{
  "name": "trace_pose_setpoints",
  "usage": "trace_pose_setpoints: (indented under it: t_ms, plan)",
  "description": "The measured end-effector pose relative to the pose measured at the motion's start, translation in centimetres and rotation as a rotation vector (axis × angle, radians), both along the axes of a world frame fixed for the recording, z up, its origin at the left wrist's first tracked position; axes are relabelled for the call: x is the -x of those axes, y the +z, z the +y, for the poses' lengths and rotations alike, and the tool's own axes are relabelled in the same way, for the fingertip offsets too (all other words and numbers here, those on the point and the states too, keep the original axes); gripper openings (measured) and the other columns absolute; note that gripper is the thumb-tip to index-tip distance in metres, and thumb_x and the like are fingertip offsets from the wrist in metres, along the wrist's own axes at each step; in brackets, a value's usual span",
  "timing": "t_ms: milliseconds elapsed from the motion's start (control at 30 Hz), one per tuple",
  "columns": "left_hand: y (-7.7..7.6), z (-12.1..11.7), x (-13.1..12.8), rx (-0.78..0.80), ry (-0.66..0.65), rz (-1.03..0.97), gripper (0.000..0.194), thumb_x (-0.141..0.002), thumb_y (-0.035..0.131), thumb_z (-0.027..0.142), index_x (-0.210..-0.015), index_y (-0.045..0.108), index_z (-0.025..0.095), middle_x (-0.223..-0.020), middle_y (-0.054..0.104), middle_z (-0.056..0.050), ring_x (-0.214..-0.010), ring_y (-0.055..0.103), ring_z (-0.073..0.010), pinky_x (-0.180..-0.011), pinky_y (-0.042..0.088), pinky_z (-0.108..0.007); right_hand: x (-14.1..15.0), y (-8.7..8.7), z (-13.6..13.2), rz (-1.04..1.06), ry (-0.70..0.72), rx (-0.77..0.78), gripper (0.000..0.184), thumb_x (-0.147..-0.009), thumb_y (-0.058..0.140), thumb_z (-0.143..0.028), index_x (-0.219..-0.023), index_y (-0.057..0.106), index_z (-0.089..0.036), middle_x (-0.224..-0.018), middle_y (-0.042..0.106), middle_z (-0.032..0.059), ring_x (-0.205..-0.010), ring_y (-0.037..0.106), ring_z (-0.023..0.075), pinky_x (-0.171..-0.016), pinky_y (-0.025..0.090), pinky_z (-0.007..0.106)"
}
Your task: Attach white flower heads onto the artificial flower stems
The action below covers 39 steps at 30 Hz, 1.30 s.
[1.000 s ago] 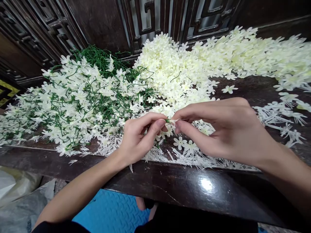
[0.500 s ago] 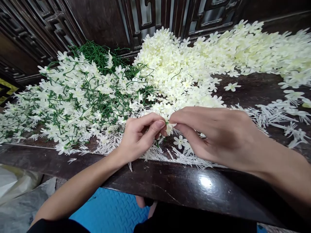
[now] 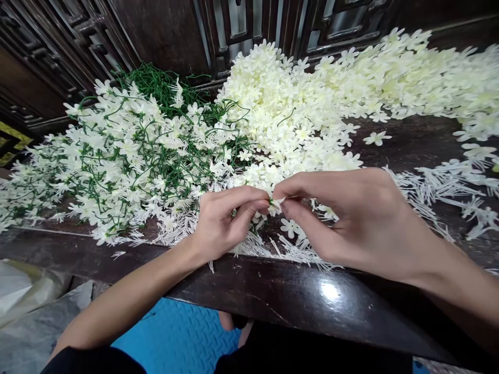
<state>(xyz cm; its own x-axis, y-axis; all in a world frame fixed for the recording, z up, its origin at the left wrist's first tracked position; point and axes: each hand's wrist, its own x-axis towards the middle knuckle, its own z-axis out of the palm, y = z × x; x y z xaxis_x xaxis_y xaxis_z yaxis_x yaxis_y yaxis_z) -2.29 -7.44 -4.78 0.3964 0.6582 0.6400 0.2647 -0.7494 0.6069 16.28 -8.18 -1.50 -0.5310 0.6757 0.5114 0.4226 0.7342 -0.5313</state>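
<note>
My left hand (image 3: 230, 215) is closed in a pinch on a short green flower stem, most of it hidden by the fingers. At the stem's end is a small white artificial flower (image 3: 277, 202), its petals pinched between the thumb and forefinger of my right hand (image 3: 346, 213). The two hands' fingertips nearly meet over the front of the bench. Left of them lies a heap of white flowers on green stems (image 3: 128, 150). Behind them rises a pile of loose cream-white blossoms (image 3: 280, 114), without stems.
White thin stamen pieces (image 3: 300, 254) lie along the front edge of the dark wooden bench (image 3: 273, 291), with more (image 3: 424, 192) at right. A bundle of bare green stems (image 3: 159, 85) is at the back. Carved panels stand behind. Below are a blue mat (image 3: 183, 332) and plastic bags (image 3: 39, 311).
My right thumb and forefinger have shifted slightly on the flower, and its petals show more between the hands. The whole view has shifted a little.
</note>
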Motion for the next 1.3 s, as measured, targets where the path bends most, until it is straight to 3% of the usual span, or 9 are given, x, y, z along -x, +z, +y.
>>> trace_pose_setpoints:
  t_ms: [167,367,533,633,767,900,1000,1167,1300]
  plan:
    - [-0.4,0.0,0.3,-0.152,0.006,0.031,0.019,-0.084,0.053,0.0,-0.085,0.064,0.015,-0.068,0.068,-0.002,-0.057,0.06,-0.0096,-0.052,0.05,-0.022,0.1,0.1,0.1,0.147,0.082,0.364,0.011,-0.078,0.057,-0.007,-0.077,0.062,-0.016,-0.06,0.057,-0.0015,-0.047,0.047,0.0092,-0.039,0.035,0.022]
    - [-0.1,0.3,0.6,-0.297,0.002,0.187,0.015,-0.089,0.05,0.005,-0.087,0.061,0.015,-0.066,0.063,-0.001,-0.057,0.056,-0.0109,-0.051,0.046,-0.024,-0.3,0.1,0.9,0.225,0.162,0.722,0.005,-0.082,0.062,-0.018,-0.077,0.062,-0.018,-0.063,0.057,-0.0007,-0.05,0.049,0.0099,-0.041,0.04,0.022]
    - [1.5,0.8,0.7,-0.267,0.019,0.137,0.014,-0.088,0.06,0.016,-0.102,0.061,0.012,-0.084,0.07,-0.007,-0.074,0.063,-0.0138,-0.066,0.053,-0.029,-1.4,0.9,1.5,0.312,0.17,0.648,0.004,-0.079,0.069,-0.02,-0.081,0.066,-0.018,-0.065,0.061,-0.0012,-0.053,0.053,0.0102,-0.045,0.043,0.023]
    - [2.4,1.2,1.2,-0.306,0.058,0.151,0.014,-0.083,0.066,0.011,-0.096,0.065,0.017,-0.084,0.071,-0.004,-0.077,0.064,-0.0153,-0.07,0.054,-0.034,-1.9,1.2,1.9,0.361,0.167,0.603,0.005,-0.078,0.07,-0.018,-0.081,0.067,-0.018,-0.064,0.062,-0.0017,-0.055,0.056,0.0103,-0.048,0.047,0.023]
    - [3.3,1.9,2.5,-0.407,0.202,0.12,0.014,-0.079,0.072,0.017,-0.09,0.069,0.024,-0.077,0.066,-0.001,-0.065,0.058,-0.0126,-0.048,0.049,-0.027,-2.7,1.6,2.6,0.289,0.182,0.67,0.021,-0.076,0.073,-0.022,-0.096,0.067,-0.021,-0.08,0.069,0.0003,-0.069,0.064,0.0127,-0.058,0.054,0.026]
    - [4.7,3.0,4.5,-0.382,0.571,-0.17,0.016,-0.08,0.068,0.01,-0.087,0.073,0.023,-0.075,0.066,-0.003,-0.056,0.058,-0.0104,-0.037,0.043,-0.025,-4.5,2.0,3.6,0.372,-0.157,0.603,0.013,-0.08,0.069,-0.028,-0.091,0.068,-0.022,-0.073,0.068,0.0016,-0.056,0.06,0.011,-0.051,0.052,0.025]
    - [5.8,4.1,6.0,-0.301,0.696,-0.51,0.012,-0.079,0.067,0.013,-0.089,0.073,0.016,-0.086,0.068,-0.006,-0.051,0.059,-0.0088,-0.045,0.053,-0.03,-5.6,1.8,4.5,0.509,-0.349,0.546,0.012,-0.081,0.068,-0.029,-0.085,0.068,-0.018,-0.075,0.068,0.0046,-0.058,0.06,0.0114,-0.054,0.052,0.026]
    - [6.7,5.5,7.5,-0.13,0.63,-0.792,0.032,-0.056,0.078,0.022,-0.081,0.059,0.014,-0.077,0.062,0.0,-0.078,0.069,-0.0183,-0.087,0.056,-0.043,-6.0,0.8,5.4,0.564,-0.386,0.571,0.008,-0.08,0.069,-0.024,-0.083,0.067,-0.017,-0.073,0.067,0.005,-0.059,0.059,0.0121,-0.055,0.052,0.026]
    - [6.9,5.9,8.3,-0.17,0.577,-0.777,0.032,-0.056,0.077,0.026,-0.059,0.046,0.017,-0.06,0.041,0.006,-0.065,0.057,-0.01,-0.091,0.051,-0.037,-5.7,0.6,5.5,0.533,-0.38,0.561,0.009,-0.079,0.069,-0.025,-0.082,0.067,-0.016,-0.072,0.066,0.0053,-0.058,0.059,0.0123,-0.056,0.052,0.027]
